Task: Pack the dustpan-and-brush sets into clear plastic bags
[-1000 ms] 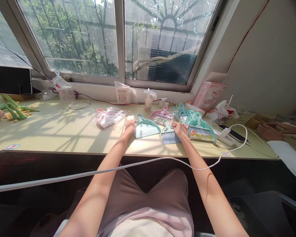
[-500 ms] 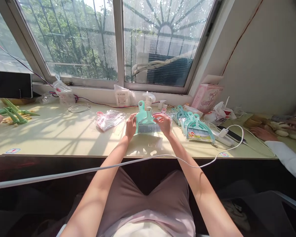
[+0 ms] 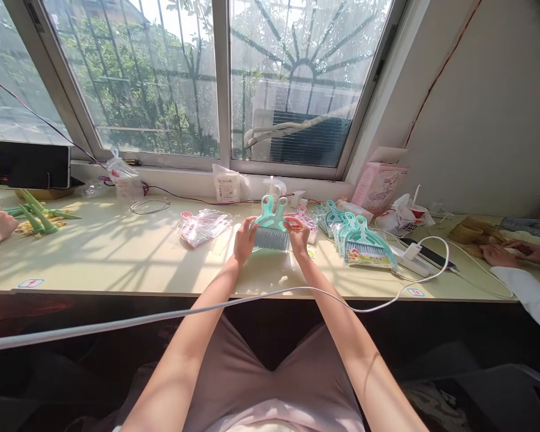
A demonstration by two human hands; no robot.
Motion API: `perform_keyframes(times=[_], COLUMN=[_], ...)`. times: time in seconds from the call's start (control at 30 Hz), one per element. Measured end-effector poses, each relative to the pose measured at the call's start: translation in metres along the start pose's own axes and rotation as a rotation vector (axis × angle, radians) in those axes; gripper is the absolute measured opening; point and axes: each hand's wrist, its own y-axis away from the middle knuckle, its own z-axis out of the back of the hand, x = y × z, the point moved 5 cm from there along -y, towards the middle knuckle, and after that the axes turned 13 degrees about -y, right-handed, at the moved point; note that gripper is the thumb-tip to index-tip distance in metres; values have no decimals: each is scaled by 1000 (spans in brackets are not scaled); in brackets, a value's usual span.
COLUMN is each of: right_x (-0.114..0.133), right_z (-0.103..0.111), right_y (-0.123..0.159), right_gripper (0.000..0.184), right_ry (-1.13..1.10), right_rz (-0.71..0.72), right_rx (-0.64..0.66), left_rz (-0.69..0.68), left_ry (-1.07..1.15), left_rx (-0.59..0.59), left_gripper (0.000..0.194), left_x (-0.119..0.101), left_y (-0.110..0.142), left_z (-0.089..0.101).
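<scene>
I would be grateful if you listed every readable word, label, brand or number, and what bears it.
None reads clearly.
White packet by the window: too small.
Pink box: too small.
White bag: dark letters, too blurred.
Card on wrapped teal set: blurred.
Table-edge stickers: too small.

Hands: 2, bare, left [image 3: 243, 240] and right [image 3: 299, 236], above the table [image 3: 162, 270]
Forearms: 2, slim, uncovered, crossing the table's near edge
Trousers [image 3: 234, 360]: dusty mauve, plain, softly creased, below the table's near edge
Top [image 3: 276, 413]: pale pink, rumpled, farther below the table, cream patch at its bottom
</scene>
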Motion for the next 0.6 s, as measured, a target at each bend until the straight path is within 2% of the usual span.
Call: perform_keyframes(times=[0.17,0.37,0.5,0.6], right_x=[-8,-4,2,11], right_z=[3,-3,-13,-14], right_y=[-7,-3,5,6], right_gripper=[25,40,38,42], right_ry=[-18,1,71,186], right_rz=[-24,-12,37,150], right_rx=[-7,51,121,67], left_rz=[-8,-53,-99,-119], left_ry=[-63,-45,-22,-14], left_rx=[4,20,44,39], left_gripper=[26,29,31,32], left_x=[1,-6,-11,-12], left_y=[-2,-2,0,0], left_z=[-2,-1,-3,-3])
